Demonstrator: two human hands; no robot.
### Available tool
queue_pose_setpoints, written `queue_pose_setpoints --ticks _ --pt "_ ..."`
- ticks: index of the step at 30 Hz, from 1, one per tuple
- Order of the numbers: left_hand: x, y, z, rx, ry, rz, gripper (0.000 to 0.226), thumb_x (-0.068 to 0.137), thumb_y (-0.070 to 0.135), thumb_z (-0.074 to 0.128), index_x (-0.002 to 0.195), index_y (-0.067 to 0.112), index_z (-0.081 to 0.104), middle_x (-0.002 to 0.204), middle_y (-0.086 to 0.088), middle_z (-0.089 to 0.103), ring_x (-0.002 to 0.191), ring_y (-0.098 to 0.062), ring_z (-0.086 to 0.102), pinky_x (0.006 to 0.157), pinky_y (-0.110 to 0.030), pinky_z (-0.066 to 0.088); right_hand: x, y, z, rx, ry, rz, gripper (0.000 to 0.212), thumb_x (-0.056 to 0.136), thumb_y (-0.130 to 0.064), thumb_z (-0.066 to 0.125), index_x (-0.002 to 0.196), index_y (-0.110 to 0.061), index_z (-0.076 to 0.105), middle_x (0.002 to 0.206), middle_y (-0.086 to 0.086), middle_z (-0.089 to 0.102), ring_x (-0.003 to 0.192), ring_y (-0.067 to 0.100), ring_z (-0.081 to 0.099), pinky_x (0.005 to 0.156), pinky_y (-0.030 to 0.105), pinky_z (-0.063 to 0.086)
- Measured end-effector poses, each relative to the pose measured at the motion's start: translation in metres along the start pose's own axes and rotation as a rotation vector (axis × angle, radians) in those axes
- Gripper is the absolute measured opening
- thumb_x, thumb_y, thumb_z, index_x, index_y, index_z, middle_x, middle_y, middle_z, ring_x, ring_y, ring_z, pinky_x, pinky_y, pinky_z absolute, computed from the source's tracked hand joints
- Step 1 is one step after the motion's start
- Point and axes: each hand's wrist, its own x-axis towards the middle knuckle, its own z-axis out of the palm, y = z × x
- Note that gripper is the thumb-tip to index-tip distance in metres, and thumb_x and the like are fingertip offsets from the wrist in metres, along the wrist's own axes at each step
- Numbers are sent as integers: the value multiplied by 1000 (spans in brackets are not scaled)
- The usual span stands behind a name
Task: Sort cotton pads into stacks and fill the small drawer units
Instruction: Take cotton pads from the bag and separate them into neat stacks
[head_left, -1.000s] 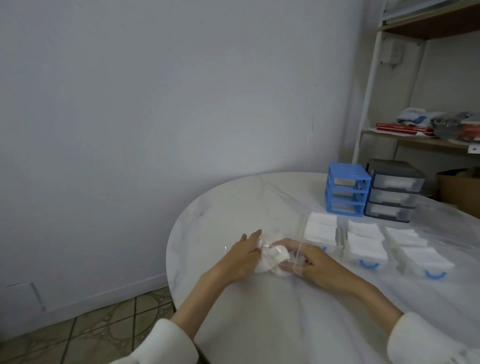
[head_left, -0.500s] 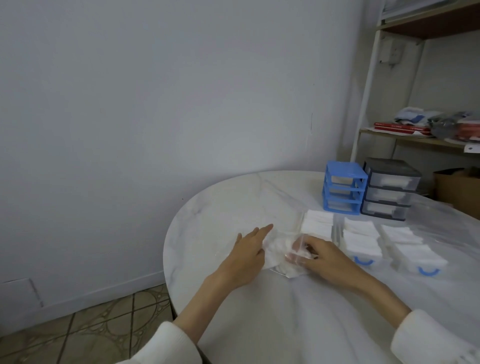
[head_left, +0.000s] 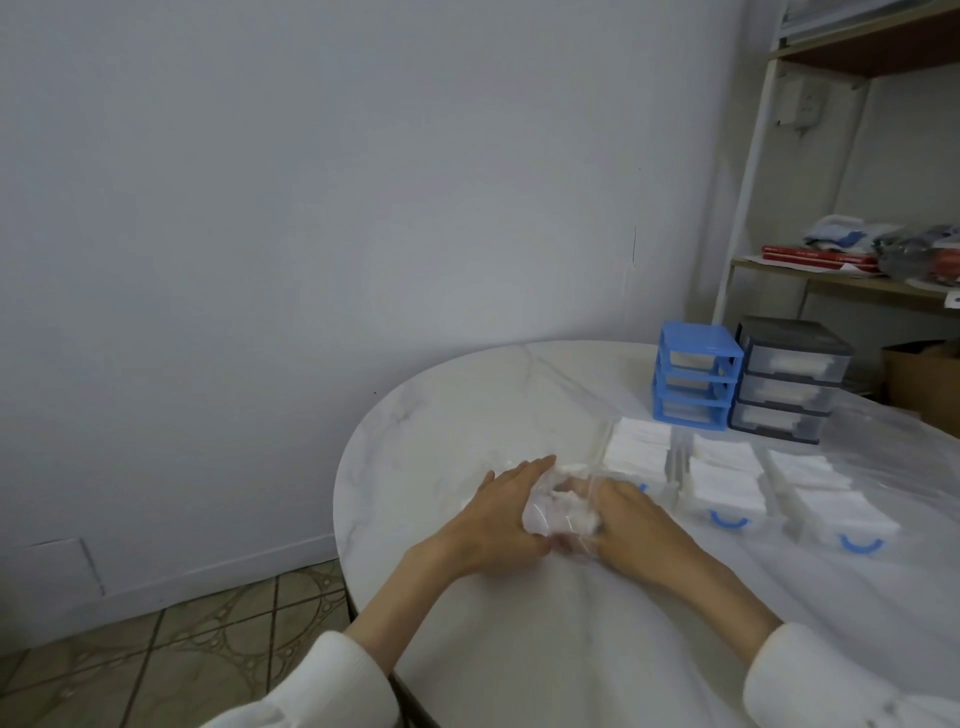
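1. Fingers (head_left: 540, 461) of the left hand (head_left: 498, 514) lie nearly straight and close together, flat over a clear plastic bag (head_left: 553, 512) of loose cotton pads (head_left: 571, 512). How the right hand (head_left: 631, 519) grips cannot be told exactly: its fingertips are hidden in the film and seem curled into it.
2. Slippery film is the first risk. If the right hand pulls while the left only presses, the bag could slide out or tear, and pads would scatter over the marble table (head_left: 519, 649).
3. Soft pads bunched in the bag may come out crumpled or stuck together, which would spoil neat stacks.
4. Just beyond the right hand stand three pulled-out drawers (head_left: 722, 499) with blue handles, each holding white pad stacks (head_left: 636, 447). A sweeping wrist or dragged bag could knock the nearest stack askew.
5. Further back, the blue drawer unit (head_left: 696, 382) and grey drawer unit (head_left: 789, 379) sit side by side, touching or nearly so. Both look light, so pushing a full drawer in with one hand might shove a frame backwards.
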Motion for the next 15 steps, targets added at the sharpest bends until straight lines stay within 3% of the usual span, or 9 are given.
queue_pose_setpoints --ticks 3,5,7,8,15 --pt "-19 22 -14 7 30 19 85 62 40 48 144 23 30 140 2 44 133 -18 37 112 -46 26 -6 9 10 -41 135 309 8 84 -4 54 82 -4 63 76 4 55 66 5 60 63 16 44" --pt "-21 25 -17 10 14 3 79 75 25 57 147 23 23 145 2 38 136 -16 30 116 -43 17 4 8 5 -60 187 202 9 78 -3 58 84 -4 64 74 1 55 66 7 53 53 12 39" --pt "-20 26 -17 53 30 31 77 81 15 58 148 23 19 147 1 34 140 -17 23 118 -41 6 -8 -3 -16 71 55 60 11 70 -6 64 80 -2 65 72 4 63 67 12 56 52 18 38" --pt "-19 26 -16 77 37 49 78 82 13 57 148 23 17 149 1 30 142 -17 17 118 -40 1 -20 -1 -27 87 80 26 12 69 -8 67 79 -2 66 73 5 66 67 13 58 52 19 38" --pt "-9 41 -10 235 51 80 76 87 5 46 150 21 7 158 -2 7 146 -14 -1 116 -36 -7 -34 17 -52 342 113 62 13 72 -10 74 76 -21 68 70 -9 65 58 -10 55 52 9 38"
